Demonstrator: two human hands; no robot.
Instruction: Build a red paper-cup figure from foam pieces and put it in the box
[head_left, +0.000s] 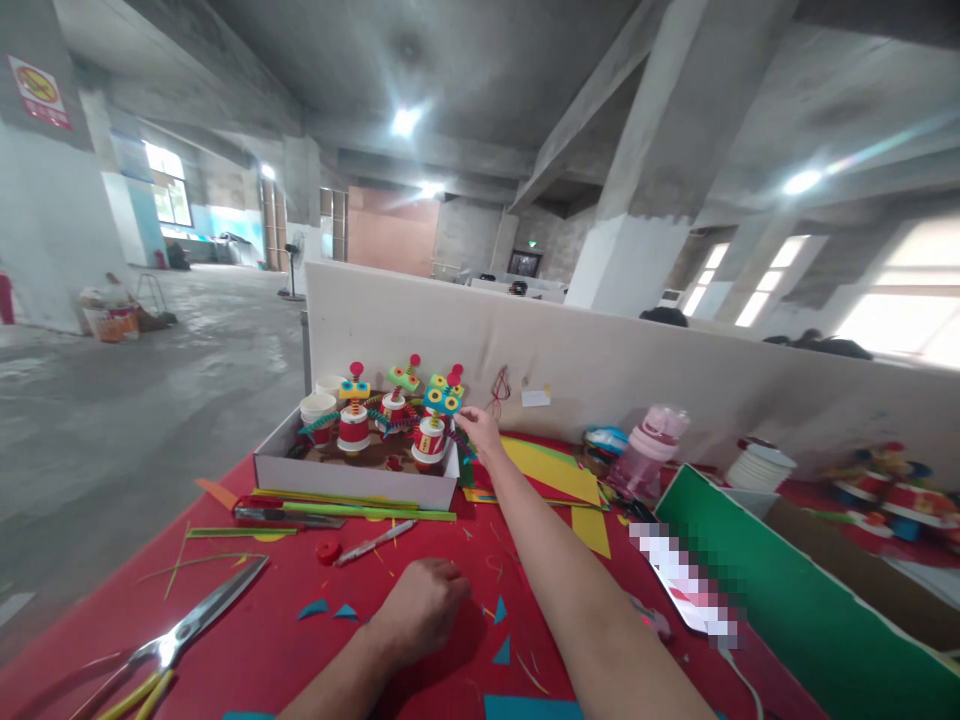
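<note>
My right hand [478,430] reaches over the right end of a white box [360,486], thumb and fingers pinched at the edge of a blue paper head [442,397]. That head tops a paper-cup figure [430,440] with a coiled paper neck. Beside it in the box stand other cup figures, one with a yellow head [355,390] and one with a green head [403,378]. My left hand [429,605] rests on the red tabletop, fingers curled under, and no object shows in it. Small blue paper scraps [501,610] lie nearby.
Large scissors [169,645] lie front left. A pen [375,543], a red cap [328,552], a cutter knife [289,516] and paper strips lie before the box. Yellow sheets [551,468], a pink bottle [651,450], a phone [679,580] and a green panel [787,610] are right.
</note>
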